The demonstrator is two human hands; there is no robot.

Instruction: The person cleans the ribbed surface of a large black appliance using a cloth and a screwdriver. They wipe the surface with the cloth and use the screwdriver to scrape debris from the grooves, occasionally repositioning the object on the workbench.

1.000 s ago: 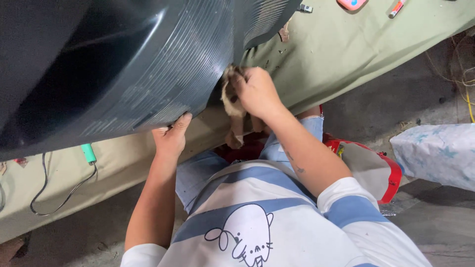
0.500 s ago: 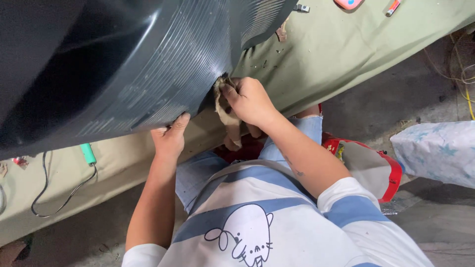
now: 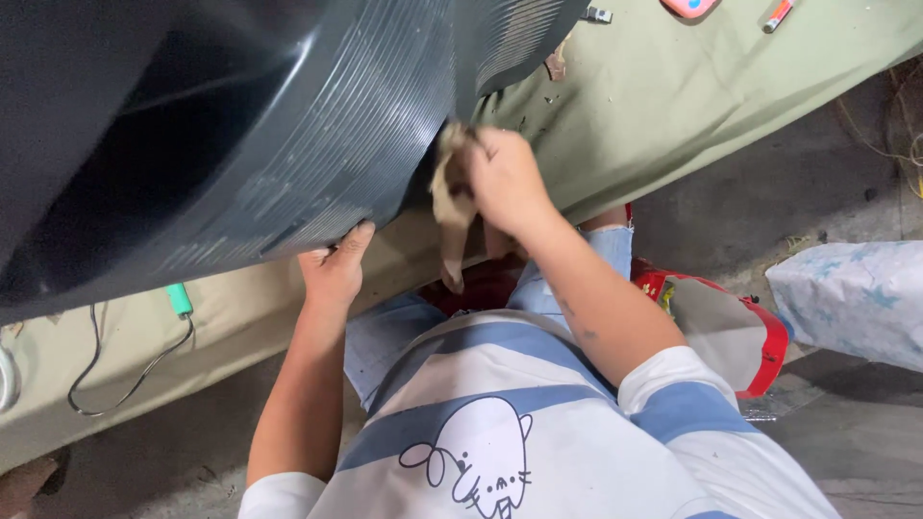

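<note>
Housing: large dark ribbed plastic casing (image 3: 288, 144), curved, filling the upper left of the head view; its lower edge overhangs the olive-green cloth-covered work surface (image 3: 711, 106).
Right hand: right hand (image 3: 505, 178) at the casing's lower right edge, fingers curled tight around a crumpled tan rag (image 3: 450, 207); the rag is pressed to the ribbed surface, its loose end hanging down.
Left hand: left hand (image 3: 335, 269) under the casing's bottom rim, fingers bent up against the edge, thumb alongside; grip supports the rim and holds nothing else.
Rag position: between right palm and casing, touching both.
Surface items: green-handled tool (image 3: 178, 300) and thin black cable (image 3: 125, 370) at lower left on the cloth; small pink and red objects at the top edge, too small to identify.
Floor: red-rimmed container (image 3: 760, 332) just beside the right elbow; pale patterned sack (image 3: 851, 298) at far right, on grey concrete.
Operator: seated, white and blue striped shirt (image 3: 519, 432).
</note>
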